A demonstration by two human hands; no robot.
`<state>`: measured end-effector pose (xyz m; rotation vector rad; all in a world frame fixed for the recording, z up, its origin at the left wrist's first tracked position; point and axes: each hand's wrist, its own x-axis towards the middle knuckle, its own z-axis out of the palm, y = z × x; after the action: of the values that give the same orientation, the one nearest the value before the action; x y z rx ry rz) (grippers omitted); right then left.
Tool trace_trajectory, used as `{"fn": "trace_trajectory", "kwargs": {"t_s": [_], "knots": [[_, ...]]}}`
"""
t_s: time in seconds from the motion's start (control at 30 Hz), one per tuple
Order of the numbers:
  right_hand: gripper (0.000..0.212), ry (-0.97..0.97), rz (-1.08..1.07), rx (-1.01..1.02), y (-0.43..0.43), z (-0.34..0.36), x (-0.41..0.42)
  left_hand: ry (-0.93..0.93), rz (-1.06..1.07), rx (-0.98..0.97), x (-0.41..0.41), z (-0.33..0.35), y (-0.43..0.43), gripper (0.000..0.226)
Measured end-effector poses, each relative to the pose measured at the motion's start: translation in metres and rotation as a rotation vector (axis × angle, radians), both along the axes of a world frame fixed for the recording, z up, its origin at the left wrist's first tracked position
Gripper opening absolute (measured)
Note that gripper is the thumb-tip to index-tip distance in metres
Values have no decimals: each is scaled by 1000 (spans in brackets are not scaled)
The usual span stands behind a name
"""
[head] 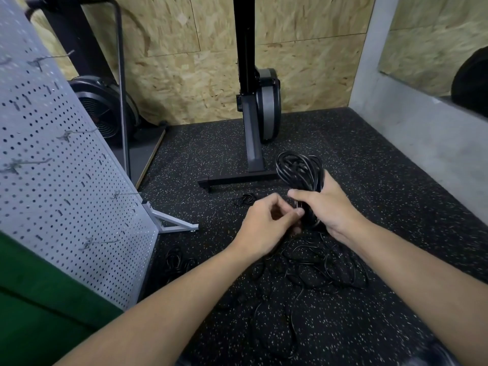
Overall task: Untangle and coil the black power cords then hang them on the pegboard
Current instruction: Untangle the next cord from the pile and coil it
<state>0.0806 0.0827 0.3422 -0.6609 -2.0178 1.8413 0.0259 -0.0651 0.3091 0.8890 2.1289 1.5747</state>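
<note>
- Both hands were together out over the floor, working on the same bundle of black cable.
- The right hand [326, 207] was wrapped around the lower part of a coiled cord [298, 170], with the thumb laid across the front. The loops stuck up out of the fist on the far side.
- The left hand [266, 220] was right up against it, fingers curled, with the thumb and fingertips pinching at the coil's waist just below the right thumb. Couldn't tell whether it was pinching a loose strand or a tie, too dark and a bit blurry there.
- Under the hands, on the near side, a messy tangle of cords [317, 265] was sprawled on the speckled rubber floor [383, 180], with thin loops running off toward the near edge.
- A small bundle [244, 199] sat on the floor just left of the hands, on the far side, near the base of a black machine stand [253, 133].
- Another little heap of cord [177, 260] lay near the foot of the pegboard.
- The pegboard [66, 186] stood on the left, white, angled away, on a metal foot [171, 224]. It had several wire hooks [79, 132] sticking out, and none that I could see had a cord on it.
- Behind the pegboard there was a round fan cage [100, 107], and the back wall was chipboard [184, 75].
- Something green [39, 299] filled the near left corner, no idea what it was.
</note>
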Motion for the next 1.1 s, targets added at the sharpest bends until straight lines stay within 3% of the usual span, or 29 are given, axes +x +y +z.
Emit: {"fn": "trace_trajectory", "kwargs": {"t_s": [0.13,0.27,0.37,0.43,0.5,0.6,0.7,0.77,0.9,1.1], "knots": [[36,70,17,-102,9,4,0,-24,-140,-94,-6,-6,-1,27],[36,131,11,-204,24,9,4,128,-310,-493,-23,-21,-18,35],[34,131,-12,-248,34,10,5,217,-330,-600,-29,-28,-28,31],[38,51,-44,-94,39,8,5,247,-284,-591,-35,-24,-31,23],[47,-117,-33,217,43,6,8,277,-208,-533,-44,-20,-32,16],[54,-326,69,512,46,1,11,201,-167,-391,-48,-2,-32,31],[67,-401,74,547,47,-3,11,149,-318,-356,-43,21,-32,28],[64,-403,54,546,51,-5,10,79,-379,-276,-37,30,-31,21],[58,-407,57,566,52,-7,10,126,-327,-164,-35,33,-29,17],[50,-320,214,497,39,-3,10,253,-225,-215,-32,21,-26,14]]}}
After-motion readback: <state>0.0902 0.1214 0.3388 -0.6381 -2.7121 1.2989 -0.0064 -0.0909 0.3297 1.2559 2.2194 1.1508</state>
